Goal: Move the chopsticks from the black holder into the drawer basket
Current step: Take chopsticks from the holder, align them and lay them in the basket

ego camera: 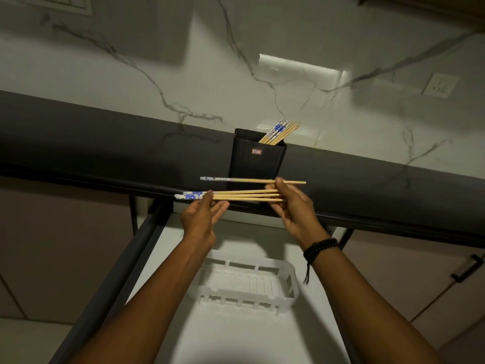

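Observation:
A black holder [256, 158] stands at the counter's front edge with several bamboo chopsticks [279, 132] leaning to the right inside it. In front of it I hold a bundle of chopsticks [244, 195] level, blue-patterned ends to the left. My left hand [202, 216] pinches the patterned end of the bundle. My right hand [291, 208] grips the plain tips, and one chopstick [249, 180] sits higher, between its thumb and fingers. Below my hands, a white slotted basket [286, 298] lies in the open drawer.
The drawer [231, 337] has a white floor and a dark frame [126, 271] along its left side. A dark counter edge [105, 143] runs across, with marble wall behind and a wall socket [441, 85] at right. A cabinet handle [469, 269] sits at lower right.

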